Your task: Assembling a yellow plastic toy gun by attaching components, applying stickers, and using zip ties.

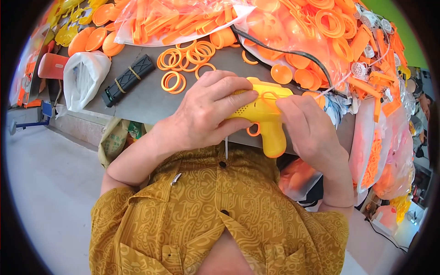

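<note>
In front of my chest, over the near edge of the table, is a yellow toy gun (273, 135) with an orange trigger (253, 129). My left hand (204, 107) is closed around its front end, thumb below and fingers on top. The pistol grip hangs downward, toward me. At the gun's rear, the fingertips of my right hand (311, 130) are pinched against the body. A thin curved orange piece (269, 95) lies along the top there, partly hidden by the fingers.
On the dark table (153, 103) lie several orange rings (197, 52) and a black bar-shaped bundle (129, 80) with rubber bands. A white plastic bag (87, 75) sits at the left. Bagged orange parts (160, 20) are heaped behind; orange parts with wires (366, 68) lie right.
</note>
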A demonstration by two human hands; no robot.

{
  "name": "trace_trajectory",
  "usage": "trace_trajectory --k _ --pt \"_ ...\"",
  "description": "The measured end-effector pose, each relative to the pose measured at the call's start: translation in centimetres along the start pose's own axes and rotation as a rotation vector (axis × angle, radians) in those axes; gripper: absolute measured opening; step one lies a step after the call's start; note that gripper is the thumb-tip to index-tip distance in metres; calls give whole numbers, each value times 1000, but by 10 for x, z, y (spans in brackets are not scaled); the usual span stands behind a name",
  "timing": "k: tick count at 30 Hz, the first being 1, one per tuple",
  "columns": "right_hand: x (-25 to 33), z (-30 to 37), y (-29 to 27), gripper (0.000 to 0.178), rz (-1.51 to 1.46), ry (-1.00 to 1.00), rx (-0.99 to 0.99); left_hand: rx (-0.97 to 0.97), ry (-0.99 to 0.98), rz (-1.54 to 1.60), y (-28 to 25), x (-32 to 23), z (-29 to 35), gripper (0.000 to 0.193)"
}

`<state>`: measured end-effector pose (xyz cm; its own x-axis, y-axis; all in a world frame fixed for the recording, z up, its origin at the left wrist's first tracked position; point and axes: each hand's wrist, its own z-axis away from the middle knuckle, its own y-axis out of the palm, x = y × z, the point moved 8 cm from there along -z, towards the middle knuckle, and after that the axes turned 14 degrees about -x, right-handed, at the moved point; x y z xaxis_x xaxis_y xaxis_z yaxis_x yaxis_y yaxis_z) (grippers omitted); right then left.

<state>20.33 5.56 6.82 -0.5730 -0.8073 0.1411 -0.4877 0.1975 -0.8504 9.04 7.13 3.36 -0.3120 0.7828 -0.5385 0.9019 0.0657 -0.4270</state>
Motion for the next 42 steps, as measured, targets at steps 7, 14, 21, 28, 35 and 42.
trace_trajectory --k 7,14,21,28,35,42 --pt "-15 3 6 33 -179 273 15 23 20 -33 1 -2 1 45" --pt "-16 -6 17 25 -110 172 111 -15 25 -27 1 -1 3 45" --pt "1 -11 14 16 147 52 55 0 90 -19 3 -7 3 43" --pt "3 -1 12 24 115 222 67 113 165 -103 5 -17 0 39" --pt "-92 96 -63 13 218 831 -468 33 143 -66 -6 -14 -2 49" --pt "-107 142 -52 14 269 959 -243 46 44 -84 -5 -9 -2 54"
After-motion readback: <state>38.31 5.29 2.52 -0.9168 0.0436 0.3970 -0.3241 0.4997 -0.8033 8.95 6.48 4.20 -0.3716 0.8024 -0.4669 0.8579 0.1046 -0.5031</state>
